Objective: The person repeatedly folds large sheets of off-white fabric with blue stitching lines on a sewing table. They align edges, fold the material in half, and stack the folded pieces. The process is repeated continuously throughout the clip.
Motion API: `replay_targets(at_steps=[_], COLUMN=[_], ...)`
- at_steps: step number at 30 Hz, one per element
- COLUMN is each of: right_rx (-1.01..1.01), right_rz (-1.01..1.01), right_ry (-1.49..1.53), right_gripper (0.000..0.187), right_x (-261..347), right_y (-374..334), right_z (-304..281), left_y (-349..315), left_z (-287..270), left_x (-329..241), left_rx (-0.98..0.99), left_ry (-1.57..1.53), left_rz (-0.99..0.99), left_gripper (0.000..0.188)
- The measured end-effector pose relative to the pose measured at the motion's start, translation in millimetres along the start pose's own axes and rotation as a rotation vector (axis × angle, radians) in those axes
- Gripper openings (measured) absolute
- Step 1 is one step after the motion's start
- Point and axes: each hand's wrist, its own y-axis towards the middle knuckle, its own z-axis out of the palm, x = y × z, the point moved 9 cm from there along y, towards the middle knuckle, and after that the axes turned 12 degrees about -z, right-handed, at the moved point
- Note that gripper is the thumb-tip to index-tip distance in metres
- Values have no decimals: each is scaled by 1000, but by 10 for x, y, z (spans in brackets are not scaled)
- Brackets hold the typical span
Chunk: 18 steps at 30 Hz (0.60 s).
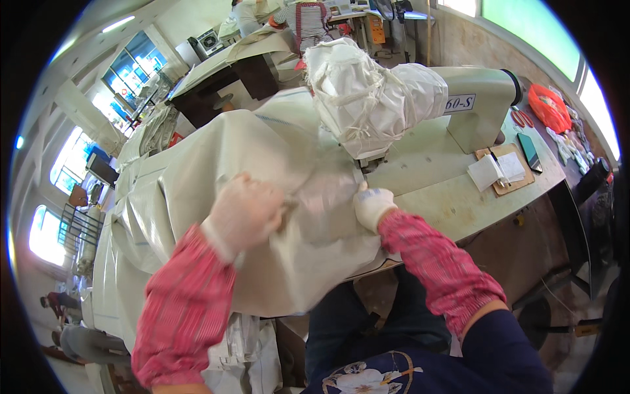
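Note:
A large sheet of white woven plastic fabric (197, 148) drapes over the sewing table and hangs off its front edge in folds. My left hand (246, 213), in a pale glove and a little blurred, is closed on a bunched fold of it. My right hand (374, 206), also in a white glove, grips the sheet's right edge with the thumb pointing up. Just beyond that hand stands the head of an industrial sewing machine (482, 98), its front wrapped in white woven cloth (374, 92). The presser foot area (373, 163) is partly hidden under the wrapping.
On the table's right lie a clipboard with papers (505, 172), a phone (529, 152), red-handled scissors (522, 118) and an orange-red plastic bag (550, 108). Other people (305, 23) work at the back. Stacked white fabric (147, 128) lies at the left.

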Motion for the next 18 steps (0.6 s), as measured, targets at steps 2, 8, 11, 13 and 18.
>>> replay_targets(at_steps=[2,8,11,13,18], right_rx=[40,-80,-76,235,-273], right_rz=[-25,-453,-771,-818,-860], right_ry=[-190,-63,198,313,908], right_gripper=[50,33,26,22,20], right_x=[16,1019,1630,1760,1495], right_y=[256,-388,-1413,-1999,-2550], right_z=[-80,83,309,673,305], left_y=[-436,-1018,-462,154,-418], left_z=[-570,-1113,-815,-585,1321], left_x=[-516,-2142,-2477,-2318,-1587], left_rx=[-51,691,836,407,685], left_ry=[271,-436,-351,-480,244], left_rz=[147,430,452,401,297], left_gripper=[12,18,27,47,78])
